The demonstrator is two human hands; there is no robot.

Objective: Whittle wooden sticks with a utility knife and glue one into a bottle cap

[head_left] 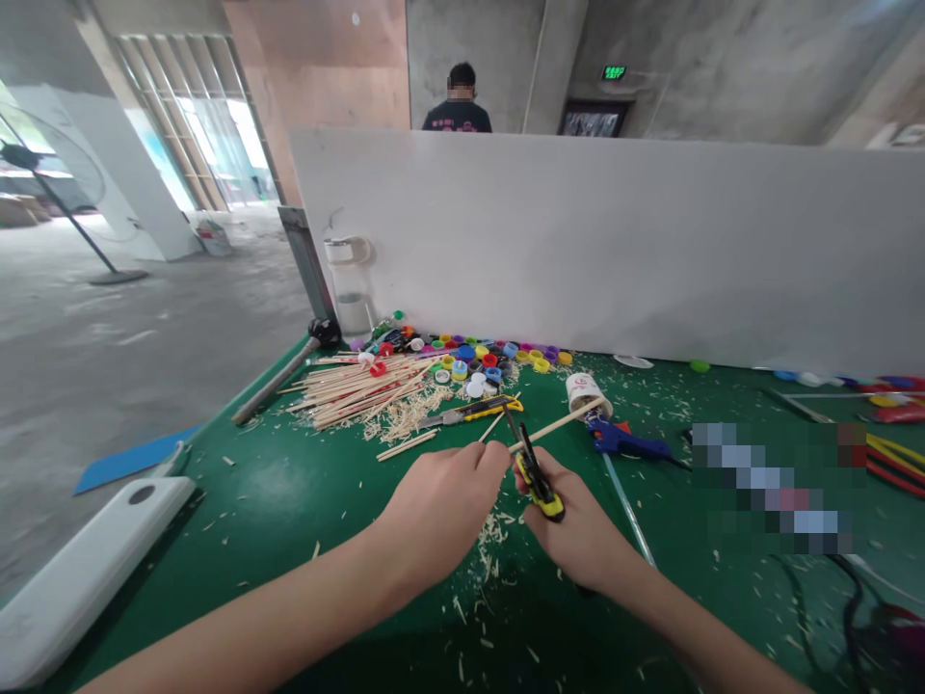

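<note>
Wooden stick [558, 425] is pinched in the left hand [440, 501], fingertips closed tight on its near end, and the rest of it runs free past that grip, up and away to the right. Long axis is a shallow diagonal: near end buried in the left fingers, far tip pointing at the paper cup [584, 390] and, from this angle, ending right by its side. Right hand [578, 535] is wrapped fully around a yellow-and-black utility knife [539, 479], blade out. The blade crosses the stick just beyond the left fingertips, touching it or very nearly. By the look of it, this is a shaving cut in hand, with pale shavings [495, 535] scattered on the green table [289, 501] right beneath both grips. A next stroke would call for the blade laid shallow and pushed outward along the stick, away from the holding fingers, which sit very close to the edge. Blue glue gun [625, 443] lies out past the knife hand, untouched.
</note>
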